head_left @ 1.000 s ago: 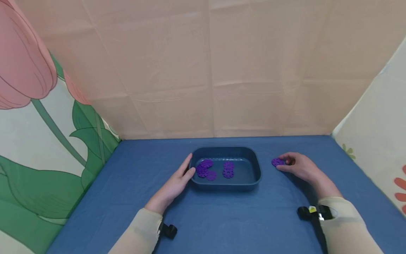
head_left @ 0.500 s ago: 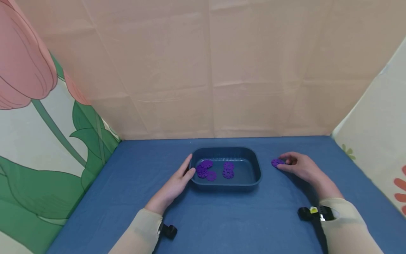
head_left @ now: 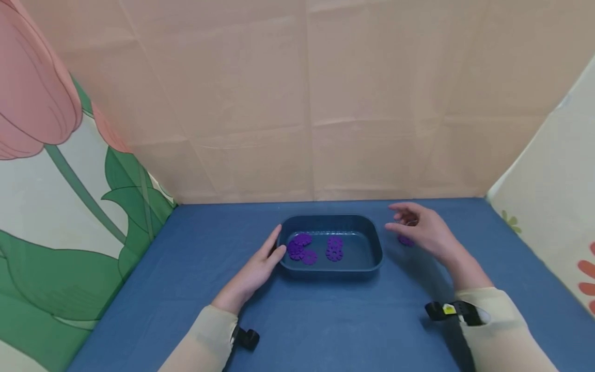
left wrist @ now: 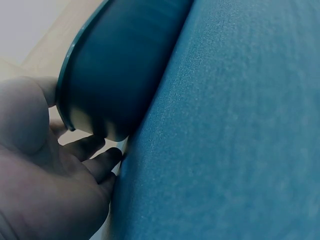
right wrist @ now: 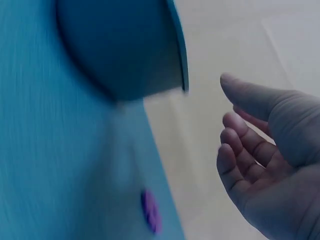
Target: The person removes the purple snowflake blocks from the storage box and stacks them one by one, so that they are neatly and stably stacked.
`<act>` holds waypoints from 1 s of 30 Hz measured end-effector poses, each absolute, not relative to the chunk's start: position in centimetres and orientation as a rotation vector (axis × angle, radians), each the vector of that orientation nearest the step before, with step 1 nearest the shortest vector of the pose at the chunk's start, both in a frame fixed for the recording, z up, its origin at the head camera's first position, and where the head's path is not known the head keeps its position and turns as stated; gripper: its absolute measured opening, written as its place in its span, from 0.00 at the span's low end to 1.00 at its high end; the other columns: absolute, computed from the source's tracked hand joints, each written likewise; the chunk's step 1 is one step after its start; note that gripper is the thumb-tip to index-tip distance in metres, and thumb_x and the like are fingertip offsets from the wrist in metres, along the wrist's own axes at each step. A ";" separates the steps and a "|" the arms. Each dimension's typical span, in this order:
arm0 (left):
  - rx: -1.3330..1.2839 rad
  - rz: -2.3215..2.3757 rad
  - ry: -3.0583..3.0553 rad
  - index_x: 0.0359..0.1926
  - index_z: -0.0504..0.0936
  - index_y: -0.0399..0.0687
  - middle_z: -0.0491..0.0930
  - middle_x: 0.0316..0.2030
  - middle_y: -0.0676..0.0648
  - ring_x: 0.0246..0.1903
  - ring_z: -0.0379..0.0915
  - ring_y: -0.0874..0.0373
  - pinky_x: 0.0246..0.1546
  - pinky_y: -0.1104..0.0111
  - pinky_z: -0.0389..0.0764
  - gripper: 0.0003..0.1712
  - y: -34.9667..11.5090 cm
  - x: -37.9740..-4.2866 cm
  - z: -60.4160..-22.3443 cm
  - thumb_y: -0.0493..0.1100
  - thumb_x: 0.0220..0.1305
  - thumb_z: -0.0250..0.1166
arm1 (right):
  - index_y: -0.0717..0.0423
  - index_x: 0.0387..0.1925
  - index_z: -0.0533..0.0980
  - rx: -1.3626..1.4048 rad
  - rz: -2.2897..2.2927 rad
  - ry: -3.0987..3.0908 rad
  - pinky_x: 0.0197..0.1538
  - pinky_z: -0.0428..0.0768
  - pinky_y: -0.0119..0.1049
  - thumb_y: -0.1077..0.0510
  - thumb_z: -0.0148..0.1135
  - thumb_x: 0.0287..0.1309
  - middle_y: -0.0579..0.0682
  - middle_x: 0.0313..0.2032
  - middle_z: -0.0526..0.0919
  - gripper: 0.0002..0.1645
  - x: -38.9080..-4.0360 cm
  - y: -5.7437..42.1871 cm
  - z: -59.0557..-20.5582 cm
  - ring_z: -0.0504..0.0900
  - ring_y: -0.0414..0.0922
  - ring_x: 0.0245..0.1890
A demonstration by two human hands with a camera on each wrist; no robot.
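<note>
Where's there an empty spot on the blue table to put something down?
In front of the tray, the table is bare between the two sleeves. It is bare too between the left hand and the flowery wall. Just right of the tray is crowded: the right hand hovers by a purple disc. More discs crowd the tray's left and middle.

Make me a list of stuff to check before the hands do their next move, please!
1. Tray sitting flat on the table: ok.
2. Left hand touching the tray: ok, at its left end.
3. Right hand open: ok, thumb and fingers apart.
4. Everything purple inside the tray: not ok, a loose purple piece lies on the table.
5. Number of pieces inside the tray: cannot tell, some overlap.
</note>
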State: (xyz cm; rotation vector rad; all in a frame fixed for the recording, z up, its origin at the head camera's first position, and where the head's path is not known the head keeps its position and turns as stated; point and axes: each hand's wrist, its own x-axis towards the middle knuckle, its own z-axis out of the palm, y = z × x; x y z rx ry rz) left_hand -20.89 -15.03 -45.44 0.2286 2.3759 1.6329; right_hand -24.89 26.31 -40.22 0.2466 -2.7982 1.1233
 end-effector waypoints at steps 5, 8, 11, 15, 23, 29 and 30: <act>0.221 1.629 2.377 0.70 0.43 0.96 0.39 0.76 0.72 0.78 0.31 0.61 0.76 0.46 0.40 0.37 -15.0 -20.8 -45.4 0.77 0.64 0.49 | 0.42 0.65 0.73 0.462 1.190 -2.790 0.59 0.76 0.53 0.39 0.70 0.57 0.52 0.55 0.79 0.36 -24.3 22.9 -39.5 0.75 0.50 0.55; 0.216 1.630 2.373 0.70 0.43 0.96 0.39 0.76 0.71 0.78 0.31 0.61 0.76 0.46 0.40 0.38 -14.9 -20.7 -45.4 0.77 0.64 0.50 | 0.40 0.66 0.72 0.565 1.230 -2.792 0.60 0.75 0.53 0.42 0.71 0.57 0.48 0.56 0.78 0.35 -24.1 21.2 -39.6 0.74 0.50 0.56; 0.219 1.636 2.371 0.71 0.43 0.94 0.40 0.76 0.71 0.78 0.31 0.61 0.76 0.46 0.41 0.39 -14.9 -20.8 -45.4 0.77 0.64 0.50 | 0.40 0.65 0.72 0.657 1.241 -2.794 0.60 0.75 0.52 0.44 0.72 0.57 0.47 0.56 0.77 0.35 -24.1 19.7 -39.8 0.75 0.50 0.56; 0.222 1.640 2.368 0.71 0.43 0.95 0.39 0.76 0.71 0.78 0.31 0.60 0.76 0.46 0.41 0.39 -14.9 -20.8 -45.4 0.78 0.63 0.50 | 0.40 0.65 0.72 0.753 1.197 -2.816 0.59 0.76 0.50 0.44 0.73 0.56 0.49 0.56 0.77 0.35 -24.6 17.9 -40.2 0.77 0.50 0.54; 0.220 1.644 2.363 0.70 0.44 0.97 0.39 0.76 0.72 0.78 0.31 0.60 0.76 0.45 0.40 0.38 -14.9 -20.8 -45.4 0.78 0.63 0.50 | 0.46 0.66 0.73 0.815 1.065 -2.918 0.58 0.77 0.50 0.46 0.73 0.56 0.52 0.55 0.77 0.37 -25.6 15.8 -40.9 0.77 0.51 0.54; 0.225 1.648 2.361 0.70 0.43 0.96 0.40 0.76 0.72 0.78 0.31 0.60 0.76 0.45 0.41 0.38 -15.0 -20.8 -45.4 0.77 0.63 0.50 | 0.48 0.66 0.73 0.783 0.950 -3.015 0.58 0.77 0.52 0.48 0.73 0.56 0.53 0.55 0.77 0.36 -26.3 14.9 -41.5 0.77 0.52 0.56; 0.227 1.648 2.360 0.70 0.43 0.96 0.39 0.76 0.72 0.78 0.31 0.60 0.76 0.45 0.41 0.38 -15.0 -20.8 -45.4 0.77 0.64 0.50 | 0.49 0.66 0.74 0.774 0.933 -3.027 0.59 0.77 0.52 0.48 0.73 0.56 0.53 0.55 0.77 0.36 -26.4 14.7 -41.6 0.77 0.52 0.56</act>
